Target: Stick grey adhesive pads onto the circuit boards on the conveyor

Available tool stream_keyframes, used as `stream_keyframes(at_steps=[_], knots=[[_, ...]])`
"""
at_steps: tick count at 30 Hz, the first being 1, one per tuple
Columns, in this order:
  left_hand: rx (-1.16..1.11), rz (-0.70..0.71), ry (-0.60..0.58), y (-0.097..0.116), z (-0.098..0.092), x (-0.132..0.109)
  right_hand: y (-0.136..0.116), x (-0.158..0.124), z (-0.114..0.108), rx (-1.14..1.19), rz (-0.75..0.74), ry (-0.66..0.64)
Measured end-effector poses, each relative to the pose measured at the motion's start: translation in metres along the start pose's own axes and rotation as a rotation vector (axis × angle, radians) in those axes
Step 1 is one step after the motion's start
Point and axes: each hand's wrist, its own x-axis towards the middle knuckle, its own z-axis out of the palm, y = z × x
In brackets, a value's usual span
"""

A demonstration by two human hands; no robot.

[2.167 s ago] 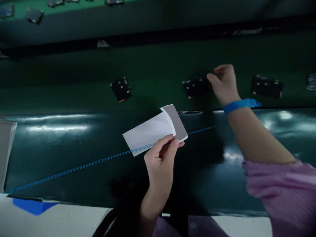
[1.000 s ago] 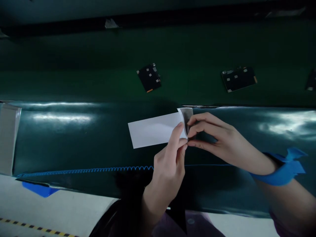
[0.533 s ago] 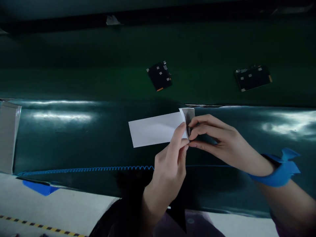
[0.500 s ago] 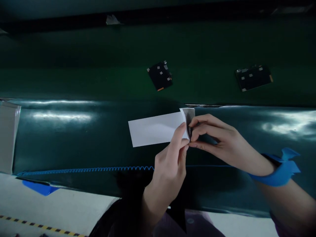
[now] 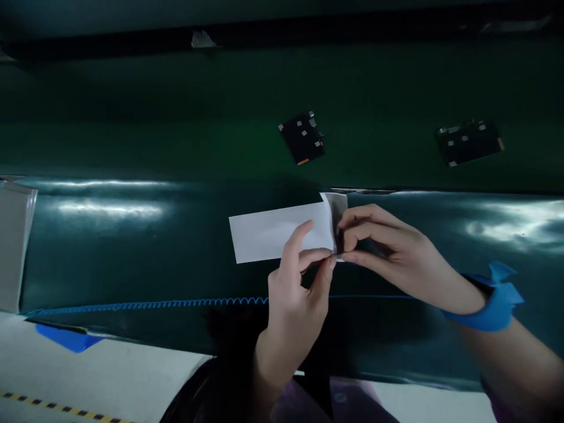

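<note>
A white rectangular sheet (image 5: 268,232) lies on the dark green work surface, its right end curled up. At that end shows a dark grey, slightly shiny film (image 5: 339,207); how the two are joined is hidden by fingers. My left hand (image 5: 297,288) pinches the sheet's lower right corner between thumb and a finger, with the index finger raised above the paper. My right hand (image 5: 388,244) has its thumb and fingertips closed on the grey film, touching close to the left fingertips. A blue wrist strap (image 5: 489,308) circles my right wrist.
Two black circuit boards with pale square patches, one left (image 5: 303,139) and one right (image 5: 470,143), lie on the green strip beyond. A coiled blue cord (image 5: 176,302) runs along the front. A grey stack of sheets (image 5: 15,247) stands far left. A blue bin (image 5: 68,338) shows below the edge.
My left index finger has lifted off the sheet's curled edge and moved left. Both circuit boards have shifted right along the green strip. The right hand has barely moved.
</note>
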Motion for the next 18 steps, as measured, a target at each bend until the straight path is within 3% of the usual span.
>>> stream_keyframes(at_steps=[2,5,9,11,14,18], knots=[[-0.064,-0.065,0.039,0.000,-0.003,0.004,0.006,0.015,-0.004,-0.004,0.057,0.042],[-0.128,-0.104,0.130,-0.002,-0.009,0.007,0.030,0.061,-0.013,-0.079,0.170,0.177],[-0.181,-0.095,0.328,-0.005,-0.022,0.006,0.069,0.133,-0.022,-0.170,0.339,0.282],[-0.168,-0.102,0.436,-0.005,-0.031,0.005,0.079,0.150,-0.024,-0.204,0.398,0.277],[-0.141,-0.099,0.547,-0.007,-0.046,0.004,0.081,0.141,-0.028,-0.217,0.450,0.277],[-0.147,-0.072,0.546,-0.016,-0.058,0.005,0.091,0.091,-0.038,-0.116,0.543,0.473]])
